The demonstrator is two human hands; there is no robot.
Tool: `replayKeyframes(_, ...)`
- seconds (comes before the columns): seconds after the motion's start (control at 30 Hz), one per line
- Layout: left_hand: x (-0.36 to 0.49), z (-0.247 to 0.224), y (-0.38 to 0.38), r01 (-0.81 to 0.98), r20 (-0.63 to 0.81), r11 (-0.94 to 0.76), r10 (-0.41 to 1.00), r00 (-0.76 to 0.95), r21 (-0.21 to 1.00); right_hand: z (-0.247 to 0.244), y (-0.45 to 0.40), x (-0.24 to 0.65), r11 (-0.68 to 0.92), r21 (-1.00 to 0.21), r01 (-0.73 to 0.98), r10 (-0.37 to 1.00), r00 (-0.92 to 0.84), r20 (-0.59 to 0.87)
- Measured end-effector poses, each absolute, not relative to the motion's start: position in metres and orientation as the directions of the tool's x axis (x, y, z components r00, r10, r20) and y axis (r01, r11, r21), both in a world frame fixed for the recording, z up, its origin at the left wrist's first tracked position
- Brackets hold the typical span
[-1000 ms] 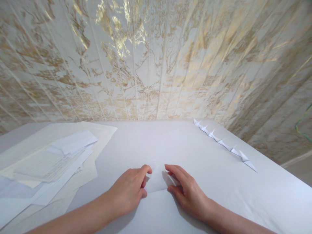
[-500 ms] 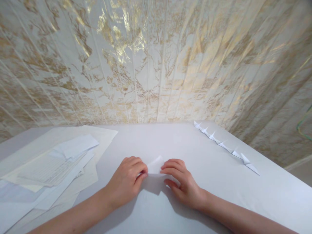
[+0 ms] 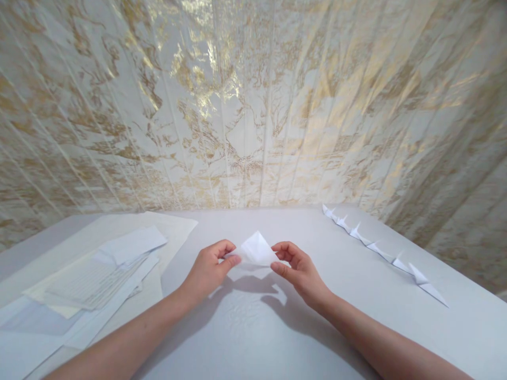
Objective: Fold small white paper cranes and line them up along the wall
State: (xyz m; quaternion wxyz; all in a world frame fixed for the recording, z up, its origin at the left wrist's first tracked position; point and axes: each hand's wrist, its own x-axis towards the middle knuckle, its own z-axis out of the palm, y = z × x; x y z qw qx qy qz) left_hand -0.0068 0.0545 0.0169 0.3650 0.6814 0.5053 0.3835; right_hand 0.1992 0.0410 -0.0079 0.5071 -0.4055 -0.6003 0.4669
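Note:
A small folded piece of white paper, with a pointed top corner, is held up just above the white table, where its shadow falls. My left hand pinches its left corner between thumb and fingers. At the opposite corner, my right hand has its thumb and fingertips closed on the paper. Creases show on the face turned toward me. What lies behind the paper is hidden.
On the left lies a loose pile of papers, some with printed lines. Several folded white paper figures stand in a row along the table's right edge. A gold-patterned curtain hangs behind the table.
The paper has been lifted off the table and turned so its pointed face shows. My right hand has gone from loosely spread fingers to gripping the right corner. The view has shifted slightly.

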Motion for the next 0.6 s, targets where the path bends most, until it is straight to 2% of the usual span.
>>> replayKeyframes(0.1, -0.008, 0.011, 0.057, 0.238, 0.069, -0.103, 0.987, 0.148, 0.966, -0.015, 0.045, 0.201, 0.198, -0.98, -0.012, 0.972, -0.13, 0.198)
replayKeyframes(0.2, -0.008, 0.011, 0.057, 0.219, 0.016, -0.045, 0.991, 0.134, 0.975, -0.018, 0.047, 0.197, 0.222, -0.975, 0.0, 0.971, -0.092, 0.221)
replayKeyframes(0.43, -0.002, 0.003, 0.058, 0.395, -0.1, 0.024, 0.98, 0.172, 0.918, -0.022, 0.038, 0.186, 0.26, -0.944, 0.204, 0.964, -0.106, 0.243)
replayKeyframes(0.6, -0.001, -0.003, 0.06, 0.543, -0.034, -0.06, 0.986, 0.161, 0.837, -0.024, 0.032, 0.182, 0.313, -0.887, 0.34, 0.949, -0.15, 0.278)
